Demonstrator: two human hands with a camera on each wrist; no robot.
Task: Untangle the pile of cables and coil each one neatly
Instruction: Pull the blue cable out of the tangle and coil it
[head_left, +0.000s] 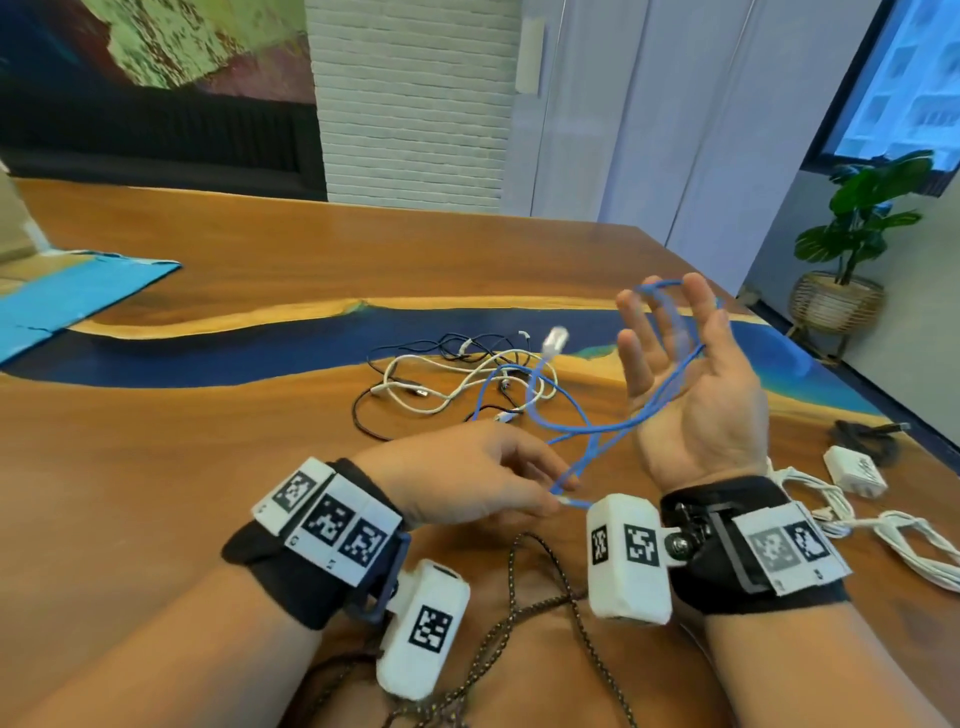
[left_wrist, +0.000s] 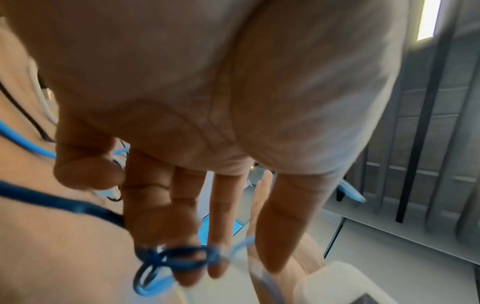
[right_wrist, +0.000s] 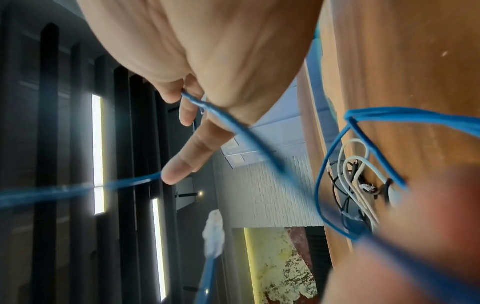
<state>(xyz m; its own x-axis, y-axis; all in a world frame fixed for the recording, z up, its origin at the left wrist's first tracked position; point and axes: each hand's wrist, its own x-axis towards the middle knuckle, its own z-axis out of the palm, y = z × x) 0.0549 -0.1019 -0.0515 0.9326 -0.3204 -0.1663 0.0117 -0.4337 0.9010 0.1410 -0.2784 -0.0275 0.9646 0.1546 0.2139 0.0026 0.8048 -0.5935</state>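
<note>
Fingers of the left hand (head_left: 467, 475), low in the middle of the frame, pinch the blue cable (head_left: 582, 431), which runs up and right over the table (head_left: 208, 441) to loop around the spread, straight fingers of the raised right hand (head_left: 691, 384).

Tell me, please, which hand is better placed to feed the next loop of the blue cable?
Left hand, probably: it pinches the blue cable near its slack, while the raised right hand stands open as the form with loops around its fingers.
</note>
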